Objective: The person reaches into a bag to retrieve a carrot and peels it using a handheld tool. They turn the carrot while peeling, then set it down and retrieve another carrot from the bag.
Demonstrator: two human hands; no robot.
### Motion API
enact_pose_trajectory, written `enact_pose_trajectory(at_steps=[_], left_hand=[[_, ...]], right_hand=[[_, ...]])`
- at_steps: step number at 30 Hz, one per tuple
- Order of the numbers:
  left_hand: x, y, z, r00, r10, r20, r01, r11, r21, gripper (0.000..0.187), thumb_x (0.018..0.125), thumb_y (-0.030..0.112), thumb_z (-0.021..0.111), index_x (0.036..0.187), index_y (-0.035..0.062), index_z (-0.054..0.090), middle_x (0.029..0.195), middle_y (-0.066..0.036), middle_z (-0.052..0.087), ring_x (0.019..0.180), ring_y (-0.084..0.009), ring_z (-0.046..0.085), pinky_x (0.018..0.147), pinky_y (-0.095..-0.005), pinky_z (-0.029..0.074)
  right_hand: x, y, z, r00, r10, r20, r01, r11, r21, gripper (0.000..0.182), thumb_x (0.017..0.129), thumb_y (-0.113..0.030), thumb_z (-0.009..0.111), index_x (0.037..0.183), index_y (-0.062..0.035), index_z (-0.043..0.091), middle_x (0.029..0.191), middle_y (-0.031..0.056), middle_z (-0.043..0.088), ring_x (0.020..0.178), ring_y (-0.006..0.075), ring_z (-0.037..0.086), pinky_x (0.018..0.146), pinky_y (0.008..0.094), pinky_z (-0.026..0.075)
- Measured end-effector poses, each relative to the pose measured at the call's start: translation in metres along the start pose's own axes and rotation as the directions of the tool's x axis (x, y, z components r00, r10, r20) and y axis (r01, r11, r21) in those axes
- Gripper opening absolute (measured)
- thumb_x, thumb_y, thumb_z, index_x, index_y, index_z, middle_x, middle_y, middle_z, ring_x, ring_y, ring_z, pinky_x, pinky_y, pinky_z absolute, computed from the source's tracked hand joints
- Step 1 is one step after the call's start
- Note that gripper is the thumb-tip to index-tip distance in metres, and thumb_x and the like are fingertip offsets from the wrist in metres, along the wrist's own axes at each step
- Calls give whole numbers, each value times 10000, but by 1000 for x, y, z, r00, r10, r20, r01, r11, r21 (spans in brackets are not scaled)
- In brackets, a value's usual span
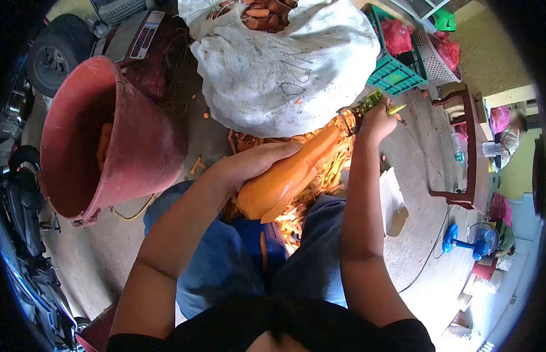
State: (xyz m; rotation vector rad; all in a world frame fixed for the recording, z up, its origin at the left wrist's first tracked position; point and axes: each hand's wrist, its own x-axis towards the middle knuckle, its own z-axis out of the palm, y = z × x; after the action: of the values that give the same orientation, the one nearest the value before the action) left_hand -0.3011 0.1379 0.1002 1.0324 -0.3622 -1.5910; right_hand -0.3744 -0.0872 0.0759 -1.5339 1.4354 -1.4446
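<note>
A large, smooth orange carrot [284,179] lies slantwise in front of me, its thick end toward me and a loose strip at its lower edge. My left hand [264,161] is closed on its left side. At the far, narrow end, my right hand [378,122] is closed round a peeler [367,104] with a yellow-green handle. The peeler's head is at the carrot's tip; whether the blade touches is hard to see. Beneath lies a heap of orange peelings [337,167], partly hidden by the carrot.
Ahead stands a big white sack [284,76] filled with carrots. A red bucket [149,146] with some orange pieces inside is at left. Between my knees is a blue object [255,237]. Green crate [396,70], cardboard piece [392,202] and blue fan [460,242] stand to the right.
</note>
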Motion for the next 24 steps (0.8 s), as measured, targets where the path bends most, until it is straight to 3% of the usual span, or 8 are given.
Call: enact_pose_trajectory(at_steps=[1,4,8,10,14,15,17,24], left_hand=[[-2,2,0,999,24,-34,-26,998,-54,387,808,290,468,1097,34,431,952,-83,531,749,-131,543,673,-252,444],[4,-1,-12,988,96,-118,-89,994,62,405,771,272,514,1084,30,428,904,-87,532,720,-152,548,658,-273,449],[9,4,-26,980,159,-117,-143,981,132,393,759,278,509,1046,21,434,835,-95,533,703,-171,553,639,-290,456],[13,4,-32,989,-17,-147,-11,982,-188,351,787,294,475,1007,23,441,816,-98,536,691,-178,556,624,-301,465],[34,-8,-47,989,76,-129,-114,940,-321,332,813,313,439,992,34,453,829,-90,546,695,-178,560,638,-307,472],[39,-9,-45,970,110,-217,-183,919,-351,329,822,321,424,995,43,458,835,-81,551,694,-172,561,644,-304,475],[41,-7,-40,942,142,-304,-255,892,-373,327,832,329,409,999,52,462,841,-72,555,694,-165,563,650,-301,478],[47,-12,-40,947,62,-316,-184,910,-372,350,849,359,367,1004,61,465,872,-58,553,738,-139,557,661,-285,474]], right_hand=[[2,-2,-1,992,120,43,-123,991,60,226,796,-150,487,725,58,537,592,126,550,496,191,504,476,322,384],[-9,-9,-1,992,-26,126,-4,973,229,228,799,-149,485,728,63,532,575,92,535,484,150,480,460,300,373],[-41,-30,-2,949,1,315,-82,966,245,220,814,-150,468,755,54,525,540,27,474,459,87,394,419,249,314],[-61,-48,-6,898,8,440,-146,949,279,223,824,-168,461,773,42,518,528,5,439,460,69,354,409,220,276],[-95,-63,-11,783,68,618,-308,906,290,204,828,-174,455,797,21,507,607,-1,453,515,53,374,456,201,310],[-102,-58,-9,758,75,648,-332,900,283,184,820,-164,461,799,14,502,616,-16,444,537,45,377,474,192,312],[-111,-57,-10,760,-51,648,-189,936,295,198,831,-170,452,825,22,501,637,-6,462,558,42,397,488,190,334],[-111,-53,-8,794,-129,594,-10,974,225,210,827,-154,456,808,50,504,619,51,510,550,91,448,508,233,375]])
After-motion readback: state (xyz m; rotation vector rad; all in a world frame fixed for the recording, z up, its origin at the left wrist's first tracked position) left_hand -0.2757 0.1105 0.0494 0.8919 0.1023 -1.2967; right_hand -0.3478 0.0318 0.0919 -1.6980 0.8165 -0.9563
